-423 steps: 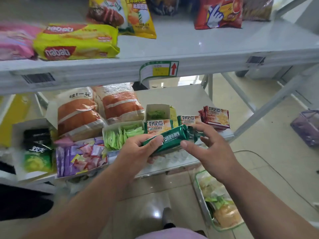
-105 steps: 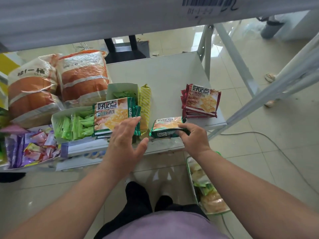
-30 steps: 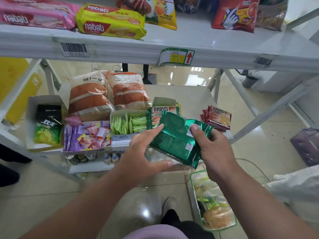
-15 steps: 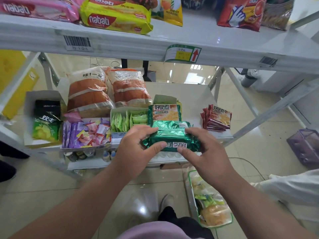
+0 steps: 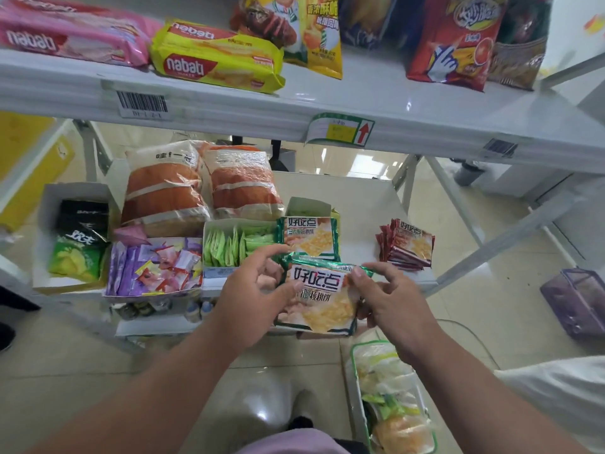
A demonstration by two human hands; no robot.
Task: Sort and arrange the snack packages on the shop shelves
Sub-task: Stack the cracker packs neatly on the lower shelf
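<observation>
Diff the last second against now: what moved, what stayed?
The green foil biscuit packet was turned from shiny back through edge-on to printed front up; left hand and right hand keep pinching its sides. The red packet stack stayed put.

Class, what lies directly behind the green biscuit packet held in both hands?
A matching green biscuit packet stands upright behind it, in front of an open white carton. That carton's contents are covered.

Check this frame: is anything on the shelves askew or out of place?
Yes. The yellow nabati pack on the upper shelf lies skewed, one corner overhanging the front edge. The red biscuit packs sit fanned unevenly, apart from the other stock.
</observation>
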